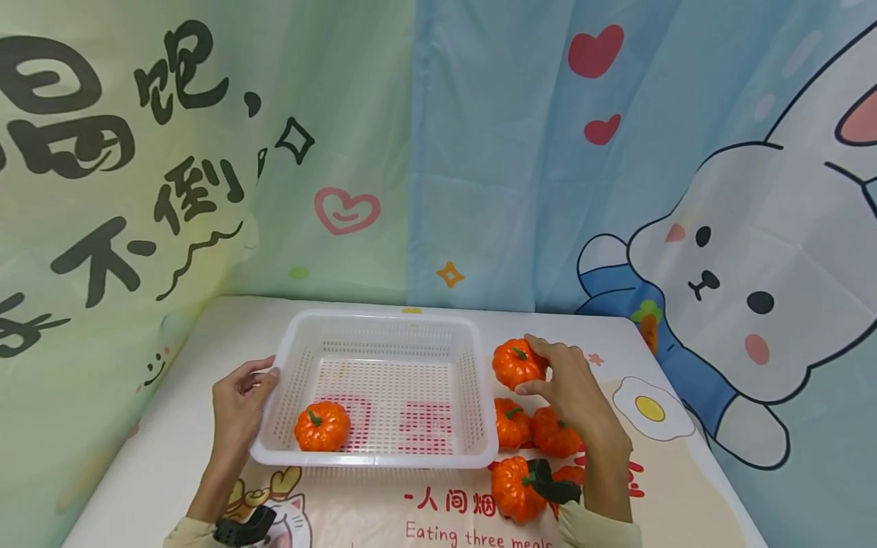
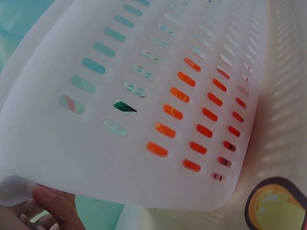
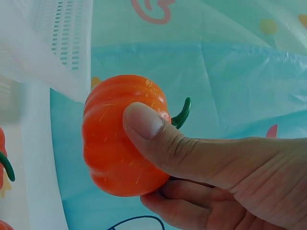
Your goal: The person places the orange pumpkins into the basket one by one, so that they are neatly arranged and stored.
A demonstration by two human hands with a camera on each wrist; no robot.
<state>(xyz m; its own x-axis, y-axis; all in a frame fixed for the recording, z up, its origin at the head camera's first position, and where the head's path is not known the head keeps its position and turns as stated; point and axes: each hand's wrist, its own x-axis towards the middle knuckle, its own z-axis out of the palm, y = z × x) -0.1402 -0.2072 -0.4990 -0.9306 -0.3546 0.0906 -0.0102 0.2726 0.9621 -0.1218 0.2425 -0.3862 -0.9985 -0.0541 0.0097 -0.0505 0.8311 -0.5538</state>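
A white perforated plastic basket point(image 1: 377, 460) stands in the middle of the table, and one orange pumpkin point(image 1: 322, 426) with a green stem lies in its front left corner. My left hand point(image 1: 241, 396) pinches the basket's left rim; in the left wrist view the thumb point(image 2: 48, 194) presses that rim. Just beyond the right side of the basket, my right hand point(image 1: 572, 380) grips another pumpkin point(image 1: 515, 364) between thumb and fingers. The right wrist view shows this pumpkin point(image 3: 122, 139) held in the air, its green stem pointing toward the hand.
Several more pumpkins lie right of the basket, among them one pumpkin point(image 1: 517, 487) near the front and one pumpkin point(image 1: 553, 432) partly behind my right forearm. A printed cloth point(image 1: 438, 510) covers the table. A patterned curtain point(image 1: 479, 190) hangs behind it.
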